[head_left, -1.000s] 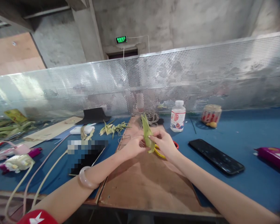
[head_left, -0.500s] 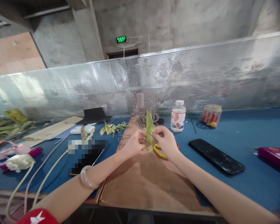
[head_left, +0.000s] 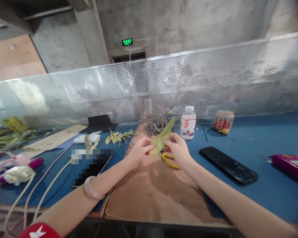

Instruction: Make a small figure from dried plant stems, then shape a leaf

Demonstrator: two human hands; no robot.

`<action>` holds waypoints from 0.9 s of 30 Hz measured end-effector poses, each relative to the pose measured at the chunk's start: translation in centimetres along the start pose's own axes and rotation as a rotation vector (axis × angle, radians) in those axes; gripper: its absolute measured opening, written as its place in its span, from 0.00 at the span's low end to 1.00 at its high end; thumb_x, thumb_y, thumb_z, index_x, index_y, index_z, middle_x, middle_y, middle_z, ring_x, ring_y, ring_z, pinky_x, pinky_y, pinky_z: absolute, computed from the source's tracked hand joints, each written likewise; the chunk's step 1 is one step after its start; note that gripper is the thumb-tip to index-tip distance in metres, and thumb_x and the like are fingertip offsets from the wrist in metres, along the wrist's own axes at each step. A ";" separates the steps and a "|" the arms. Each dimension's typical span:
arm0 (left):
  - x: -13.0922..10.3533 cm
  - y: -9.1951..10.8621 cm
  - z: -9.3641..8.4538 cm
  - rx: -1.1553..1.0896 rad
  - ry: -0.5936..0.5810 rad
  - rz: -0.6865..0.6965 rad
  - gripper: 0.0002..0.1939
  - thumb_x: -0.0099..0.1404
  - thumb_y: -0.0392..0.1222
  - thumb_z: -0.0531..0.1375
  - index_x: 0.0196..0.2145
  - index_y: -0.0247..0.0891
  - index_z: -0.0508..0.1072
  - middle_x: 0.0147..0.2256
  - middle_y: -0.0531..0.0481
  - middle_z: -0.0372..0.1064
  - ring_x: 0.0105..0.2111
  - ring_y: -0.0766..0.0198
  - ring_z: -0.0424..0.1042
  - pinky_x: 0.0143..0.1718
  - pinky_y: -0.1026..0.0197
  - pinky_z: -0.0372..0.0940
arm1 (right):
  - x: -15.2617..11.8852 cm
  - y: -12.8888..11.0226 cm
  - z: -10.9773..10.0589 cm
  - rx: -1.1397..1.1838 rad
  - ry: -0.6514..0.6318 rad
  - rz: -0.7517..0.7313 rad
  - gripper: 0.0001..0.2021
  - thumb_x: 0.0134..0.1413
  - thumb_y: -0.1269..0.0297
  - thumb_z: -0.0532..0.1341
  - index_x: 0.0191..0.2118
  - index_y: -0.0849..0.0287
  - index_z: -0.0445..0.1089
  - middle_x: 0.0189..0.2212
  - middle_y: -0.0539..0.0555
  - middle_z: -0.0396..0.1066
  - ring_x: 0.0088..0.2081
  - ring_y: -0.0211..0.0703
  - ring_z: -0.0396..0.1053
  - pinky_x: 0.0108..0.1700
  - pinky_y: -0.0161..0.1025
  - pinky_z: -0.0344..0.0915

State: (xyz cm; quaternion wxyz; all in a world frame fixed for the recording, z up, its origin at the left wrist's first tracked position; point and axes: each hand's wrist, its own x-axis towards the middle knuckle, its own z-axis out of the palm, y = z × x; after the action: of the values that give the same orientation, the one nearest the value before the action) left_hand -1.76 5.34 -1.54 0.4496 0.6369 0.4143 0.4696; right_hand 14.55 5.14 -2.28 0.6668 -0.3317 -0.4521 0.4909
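A pale green leaf [head_left: 162, 138] is stretched between my hands above the wooden board [head_left: 149, 195], its pointed end tilted up to the right. My left hand [head_left: 140, 150] pinches its lower left edge. On the right edge, my right hand [head_left: 176, 148] grips the leaf between thumb and fingers. Yellow and red handled scissors [head_left: 169, 162] lie on the board, partly behind my right hand. Just beyond the leaf sits a coil of grey wire [head_left: 157, 126].
A clear bottle [head_left: 188, 123] and a jar [head_left: 223, 121] stand at the back right, with a black phone [head_left: 228, 164] and purple packet [head_left: 289, 167] nearer. Leaf scraps [head_left: 120, 136], a dark tablet [head_left: 93, 167] and cables [head_left: 51, 185] lie left. A perforated metal screen [head_left: 109, 86] runs behind.
The leaf has turned from nearly upright to leaning right and shows more of its width. My hands have moved slightly apart, and more of the scissors shows.
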 end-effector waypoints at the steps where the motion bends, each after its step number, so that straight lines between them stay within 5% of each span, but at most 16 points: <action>1: -0.1 0.2 0.1 0.008 0.001 0.007 0.12 0.54 0.44 0.63 0.35 0.36 0.69 0.28 0.54 0.68 0.24 0.72 0.63 0.23 0.69 0.55 | 0.1 0.1 0.0 0.019 0.007 0.006 0.11 0.37 0.63 0.66 0.31 0.57 0.67 0.30 0.51 0.72 0.31 0.42 0.71 0.34 0.41 0.69; 10: -0.5 1.0 0.3 0.249 0.006 0.173 0.16 0.58 0.43 0.59 0.43 0.35 0.72 0.40 0.45 0.75 0.36 0.61 0.73 0.36 0.61 0.66 | 0.3 0.4 -0.2 0.150 0.019 0.074 0.11 0.36 0.63 0.68 0.27 0.58 0.66 0.27 0.49 0.72 0.28 0.38 0.71 0.34 0.38 0.70; 17: 0.1 0.1 0.2 0.239 -0.089 0.208 0.27 0.51 0.41 0.66 0.49 0.33 0.68 0.44 0.41 0.72 0.40 0.58 0.73 0.42 0.57 0.67 | 0.4 0.3 -0.5 0.176 0.042 0.114 0.11 0.36 0.65 0.67 0.27 0.59 0.65 0.26 0.51 0.73 0.27 0.39 0.72 0.30 0.37 0.70; 23: 0.0 0.0 0.0 0.256 0.001 0.088 0.16 0.51 0.43 0.66 0.35 0.35 0.67 0.27 0.53 0.68 0.20 0.71 0.63 0.19 0.67 0.60 | 0.3 0.3 -0.2 0.143 0.036 0.081 0.10 0.38 0.66 0.67 0.28 0.58 0.65 0.26 0.50 0.73 0.27 0.40 0.72 0.33 0.39 0.70; 27: -0.1 0.0 0.0 0.181 0.020 0.050 0.17 0.49 0.43 0.67 0.33 0.36 0.65 0.28 0.54 0.67 0.19 0.73 0.60 0.16 0.69 0.56 | 0.2 0.3 -0.1 0.128 0.017 0.060 0.10 0.37 0.65 0.67 0.28 0.58 0.65 0.25 0.49 0.72 0.27 0.40 0.72 0.34 0.40 0.70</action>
State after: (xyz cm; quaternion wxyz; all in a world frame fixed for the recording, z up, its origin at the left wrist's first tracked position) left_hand -1.75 5.21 -1.53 0.3741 0.6804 0.4435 0.4476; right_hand 14.54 5.43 -2.50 0.6754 -0.3058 -0.4038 0.5359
